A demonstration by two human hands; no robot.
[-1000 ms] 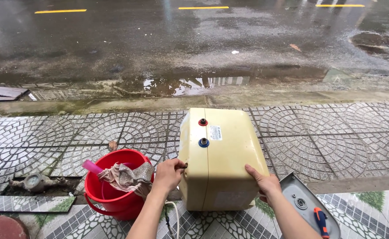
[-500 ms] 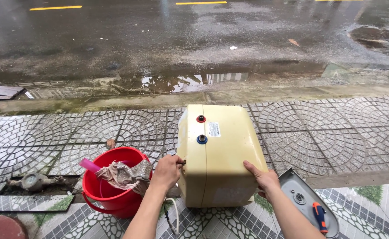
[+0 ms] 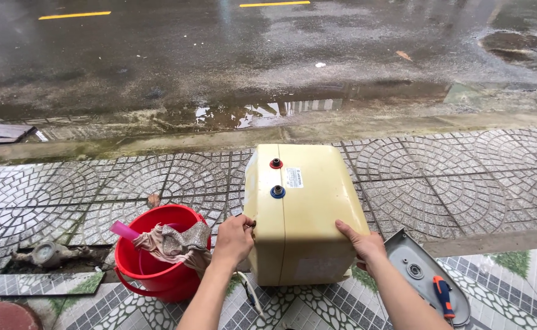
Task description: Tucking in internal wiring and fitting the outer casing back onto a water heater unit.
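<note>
Both hands (image 3: 233,239) (image 3: 364,243) still gripping cream water heater (image 3: 302,211) sides; heater barely shifted beside red bucket (image 3: 158,272)

small white rectangular label (image 3: 293,178), heater top

Water heater tank (image 3: 305,211): pale yellow casing, one red port ring, one blue; bucket (image 3: 155,269): bright red, holding a beige-grey rag (image 3: 174,241) and a pink handle (image 3: 124,230); pavers (image 3: 439,177): grey, concentric fan pattern; cover plate (image 3: 418,272): grey; screwdriver (image 3: 443,295): orange and black; road (image 3: 219,55): wet dark grey, yellow dashes.
</note>
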